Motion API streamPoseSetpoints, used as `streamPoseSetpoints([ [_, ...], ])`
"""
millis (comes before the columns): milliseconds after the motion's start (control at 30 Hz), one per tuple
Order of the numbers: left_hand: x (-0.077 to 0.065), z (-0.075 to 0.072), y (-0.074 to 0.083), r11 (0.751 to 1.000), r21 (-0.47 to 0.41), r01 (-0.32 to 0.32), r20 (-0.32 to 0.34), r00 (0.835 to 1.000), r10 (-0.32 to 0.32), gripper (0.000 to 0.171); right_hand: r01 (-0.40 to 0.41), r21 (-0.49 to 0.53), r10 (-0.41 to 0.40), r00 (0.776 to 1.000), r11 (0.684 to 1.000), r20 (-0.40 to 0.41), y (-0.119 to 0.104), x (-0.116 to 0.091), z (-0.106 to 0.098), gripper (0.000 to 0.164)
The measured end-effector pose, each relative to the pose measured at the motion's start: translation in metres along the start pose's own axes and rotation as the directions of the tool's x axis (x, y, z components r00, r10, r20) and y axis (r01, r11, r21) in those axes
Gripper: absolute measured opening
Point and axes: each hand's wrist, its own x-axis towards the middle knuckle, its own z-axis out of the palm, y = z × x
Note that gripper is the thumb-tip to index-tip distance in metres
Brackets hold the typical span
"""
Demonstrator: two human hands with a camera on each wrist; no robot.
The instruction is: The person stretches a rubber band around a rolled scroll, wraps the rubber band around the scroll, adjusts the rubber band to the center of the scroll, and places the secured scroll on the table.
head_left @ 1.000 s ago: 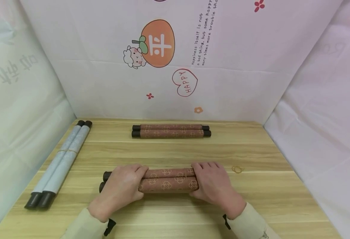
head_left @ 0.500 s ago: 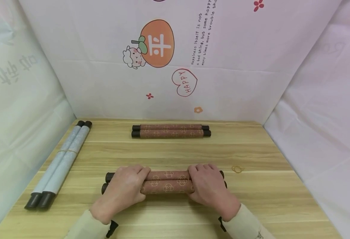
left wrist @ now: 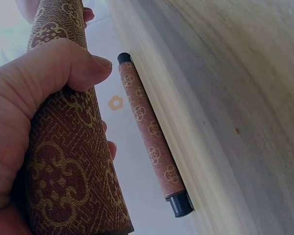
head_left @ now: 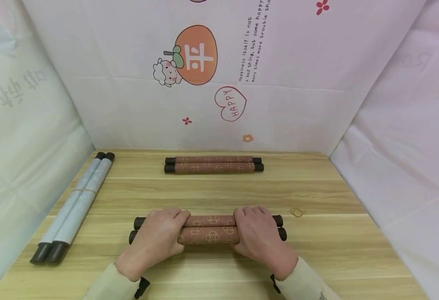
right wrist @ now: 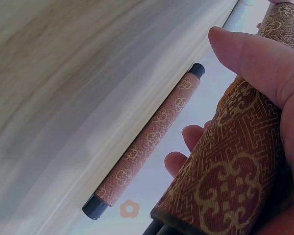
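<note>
Brown rolls (head_left: 208, 236), two, gripped by left hand (head_left: 157, 234) and right hand (head_left: 258, 236); farther brown rolls (head_left: 215, 167), two; pale rolls (head_left: 82, 202), two.

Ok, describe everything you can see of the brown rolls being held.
The brown pair of rolls looks covered in woven fabric, reddish brown with gold flower medallions over angular lines. Dark caps finish the ends. The rolls lie side by side, running left to right; the left hand grips them near the left end, the right hand near the right. An orange band seems to show by the right thumb. Whether the table supports them is unclear.
</note>
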Motion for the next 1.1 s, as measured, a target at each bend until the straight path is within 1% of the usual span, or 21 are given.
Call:
streamPoseSetpoints([
  [167, 0.000, 0.000, 0.000, 1.000, -0.004, 0.006, 0.017, 1.000, -0.006, 0.057, -0.008, -0.003, 0.008, 1.000, 1.000, 0.003, -0.003, 0.000, -0.001, 0.064],
  [300, 0.000, -0.001, 0.001, 1.000, -0.006, 0.013, 0.016, 1.000, -0.013, 0.057, -0.017, -0.009, 0.017, 1.000, 1.000, 0.008, -0.005, 0.000, -0.003, 0.065],
  [500, 0.002, 0.001, 0.005, 1.000, -0.022, -0.013, 0.010, 1.000, 0.013, 0.058, 0.006, 0.018, -0.006, 1.000, 1.000, 0.011, -0.013, 0.002, -0.005, 0.067],
  [633, 0.003, 0.002, 0.006, 1.000, -0.023, -0.015, 0.013, 1.000, 0.016, 0.058, 0.011, 0.009, -0.011, 1.000, 1.000, 0.026, -0.017, 0.003, -0.006, 0.069],
  [800, 0.003, 0.004, 0.008, 0.999, -0.031, -0.017, 0.010, 1.000, 0.018, 0.058, 0.005, 0.031, -0.005, 1.000, 0.999, 0.007, -0.020, 0.004, -0.006, 0.070],
  [933, 0.005, 0.005, 0.010, 0.999, -0.030, -0.015, 0.006, 1.000, 0.015, 0.059, 0.007, 0.021, -0.006, 1.000, 1.000, -0.014, -0.025, 0.006, -0.005, 0.073],
  [1100, 0.006, 0.006, 0.013, 0.999, -0.034, -0.016, 0.008, 1.000, 0.016, 0.060, 0.002, 0.009, -0.002, 1.000, 1.000, -0.002, -0.032, 0.009, -0.004, 0.077],
])
